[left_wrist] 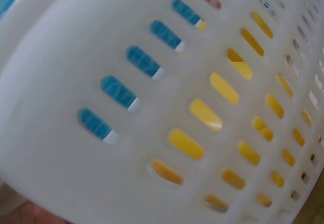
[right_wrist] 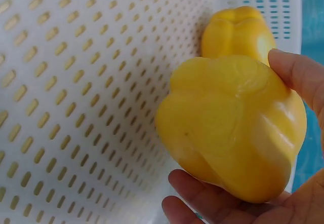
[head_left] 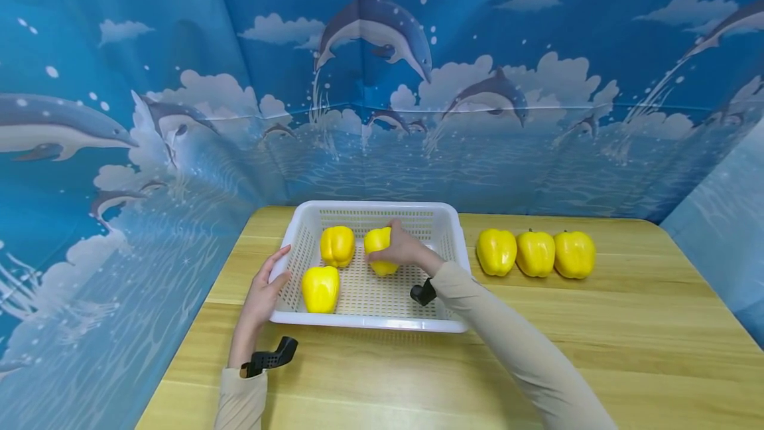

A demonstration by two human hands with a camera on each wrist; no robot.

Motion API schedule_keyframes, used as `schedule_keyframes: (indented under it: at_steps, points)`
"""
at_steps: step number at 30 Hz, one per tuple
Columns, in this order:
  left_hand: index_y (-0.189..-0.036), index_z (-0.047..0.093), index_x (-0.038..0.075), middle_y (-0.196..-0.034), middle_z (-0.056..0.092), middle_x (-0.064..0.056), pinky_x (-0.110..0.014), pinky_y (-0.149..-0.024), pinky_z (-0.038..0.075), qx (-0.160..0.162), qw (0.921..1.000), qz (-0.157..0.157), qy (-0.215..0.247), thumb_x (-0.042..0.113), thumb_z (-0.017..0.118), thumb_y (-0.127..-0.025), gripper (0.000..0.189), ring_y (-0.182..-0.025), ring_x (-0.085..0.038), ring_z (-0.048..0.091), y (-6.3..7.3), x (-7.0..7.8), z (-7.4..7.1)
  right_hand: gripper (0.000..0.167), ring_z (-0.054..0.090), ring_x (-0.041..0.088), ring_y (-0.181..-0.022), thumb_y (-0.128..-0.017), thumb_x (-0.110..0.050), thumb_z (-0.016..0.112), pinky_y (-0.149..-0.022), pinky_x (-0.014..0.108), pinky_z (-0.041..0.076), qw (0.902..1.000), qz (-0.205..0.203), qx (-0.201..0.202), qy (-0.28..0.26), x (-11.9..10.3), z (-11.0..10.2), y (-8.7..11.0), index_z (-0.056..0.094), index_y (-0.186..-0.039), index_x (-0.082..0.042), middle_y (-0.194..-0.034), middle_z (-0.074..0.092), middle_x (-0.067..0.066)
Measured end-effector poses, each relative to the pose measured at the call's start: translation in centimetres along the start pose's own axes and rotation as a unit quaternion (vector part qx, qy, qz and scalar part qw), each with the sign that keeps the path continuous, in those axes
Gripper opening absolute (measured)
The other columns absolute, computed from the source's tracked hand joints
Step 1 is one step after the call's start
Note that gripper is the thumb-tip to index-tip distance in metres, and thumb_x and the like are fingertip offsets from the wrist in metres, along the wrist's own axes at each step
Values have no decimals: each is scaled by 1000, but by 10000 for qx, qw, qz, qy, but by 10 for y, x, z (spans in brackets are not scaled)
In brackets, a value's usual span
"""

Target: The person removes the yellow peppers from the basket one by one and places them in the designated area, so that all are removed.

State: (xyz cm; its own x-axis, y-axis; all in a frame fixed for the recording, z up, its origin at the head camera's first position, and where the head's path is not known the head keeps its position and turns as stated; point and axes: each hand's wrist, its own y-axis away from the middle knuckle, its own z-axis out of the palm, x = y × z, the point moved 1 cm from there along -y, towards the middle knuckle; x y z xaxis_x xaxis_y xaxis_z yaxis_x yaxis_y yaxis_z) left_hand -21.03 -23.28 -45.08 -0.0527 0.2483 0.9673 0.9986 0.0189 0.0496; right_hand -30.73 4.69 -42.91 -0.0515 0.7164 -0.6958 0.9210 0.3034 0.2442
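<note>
A glossy yellow bell pepper (head_left: 377,242) is gripped between thumb and fingers of the right hand (head_left: 408,248) inside a white slotted plastic basket (head_left: 367,323), whose rim is touched by the loosely spread left hand (head_left: 263,294), apparently for steadiness.

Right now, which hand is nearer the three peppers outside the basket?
The right hand, inside the basket left of those peppers; the left hand is farther left, at the basket's rim.

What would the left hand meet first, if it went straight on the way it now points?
Most likely the white basket: the left hand grips its left rim, so that side comes first. Past it, depth is unclear.
</note>
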Motion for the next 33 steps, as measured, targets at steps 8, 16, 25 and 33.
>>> schedule_keyframes:
  at_steps: [8,16,25,33]
  points:
    - [-148,31,24,-154,21,-11,-60,-97,33,-31,9999,-39,115,14,43,-101,49,-129,-39,35,0,0,1,91,56,27,-97,-76,-40,78,-79,40,48,9991,-309,269,-125,-7,-10,10,25,-141,-5,-112,54,15]
    - [-148,31,25,-154,22,-11,-61,-96,33,-38,9999,-30,133,14,43,-101,49,-128,-39,35,0,0,1,82,58,24,-87,-74,-42,78,-70,37,50,9939,-727,684,-466,-7,-18,21,34,-134,-9,-107,56,11]
    - [-148,32,24,-153,22,-12,-62,-97,31,-61,9999,66,145,14,43,-101,49,-129,-40,34,0,1,1,82,56,25,-93,-76,-48,75,-71,38,51,9808,-1215,1230,-905,-11,-31,41,36,-141,-18,-119,53,9]
    - [-148,33,23,-152,24,-13,-61,-95,34,-74,9998,132,133,10,43,-101,50,-128,-41,36,1,1,1,76,55,25,-96,-80,-47,72,-72,40,51,9641,-1561,1670,-1353,-12,-45,65,36,-142,-24,-129,46,6]
